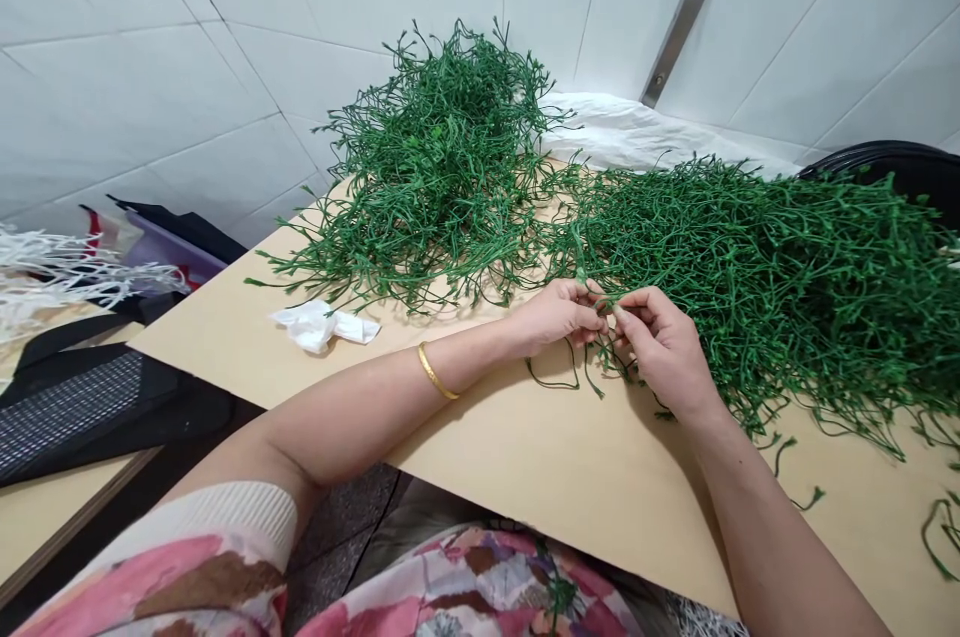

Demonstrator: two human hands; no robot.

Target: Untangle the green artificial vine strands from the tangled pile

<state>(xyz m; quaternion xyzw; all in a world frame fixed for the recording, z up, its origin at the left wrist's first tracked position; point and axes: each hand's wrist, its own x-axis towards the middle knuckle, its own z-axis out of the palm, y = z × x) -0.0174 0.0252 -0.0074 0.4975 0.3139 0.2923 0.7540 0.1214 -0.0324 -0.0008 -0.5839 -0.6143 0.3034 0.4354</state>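
Over the table, my left hand (566,314) and my right hand (660,337) nearly touch, their fingers pinching thin green cords (606,305) between them. Loose cord ends and a loop hang below my fingers onto the tabletop. A large heap of green knotted cords (442,157) rises behind my left hand. Beside and behind my right hand spreads another wide heap of green cords (795,267). My fingers partly hide the exact spot where the cords are gripped.
On the wooden table (525,457) lies a crumpled white tissue (322,325). White plastic (637,132) rests along the tiled wall. Black mesh fabric (75,407) and white cords (60,277) are at the left. A metal bracket (686,17) is on the wall.
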